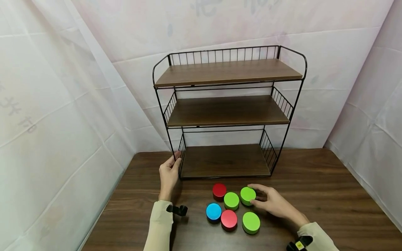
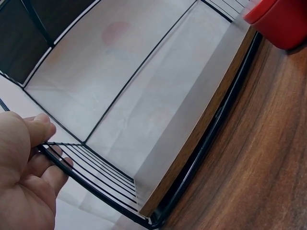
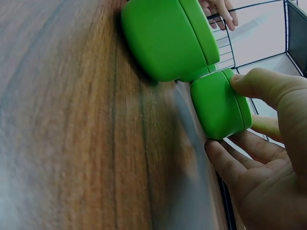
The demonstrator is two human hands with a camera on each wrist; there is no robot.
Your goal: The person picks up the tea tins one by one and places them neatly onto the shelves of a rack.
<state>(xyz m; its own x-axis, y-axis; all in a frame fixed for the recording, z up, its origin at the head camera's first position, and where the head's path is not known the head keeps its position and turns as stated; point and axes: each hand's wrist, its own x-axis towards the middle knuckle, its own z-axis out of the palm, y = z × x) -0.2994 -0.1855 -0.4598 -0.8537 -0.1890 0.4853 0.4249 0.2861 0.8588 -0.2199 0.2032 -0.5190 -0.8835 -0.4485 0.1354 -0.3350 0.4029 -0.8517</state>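
Note:
A three-tier shelf rack (image 1: 227,111) with black wire sides and brown boards stands at the back of the table. My left hand (image 1: 169,175) grips the lower left side frame, thumb and fingers around the wire bar in the left wrist view. Between thumb and fingers, my right hand (image 1: 272,201) holds a small round green tin (image 3: 218,106). Close by stand two more green tins, one farther back (image 1: 231,200) and one nearer (image 1: 251,221). Beside them are a dark red tin (image 1: 219,190), a blue tin (image 1: 214,212) and a lighter red tin (image 1: 229,219).
The tins stand on a brown wooden table (image 1: 326,195), in front of the rack's bottom board (image 1: 224,160). White printed cloth (image 1: 78,87) hangs behind and along both sides of the table. Each wrist wears a black strap.

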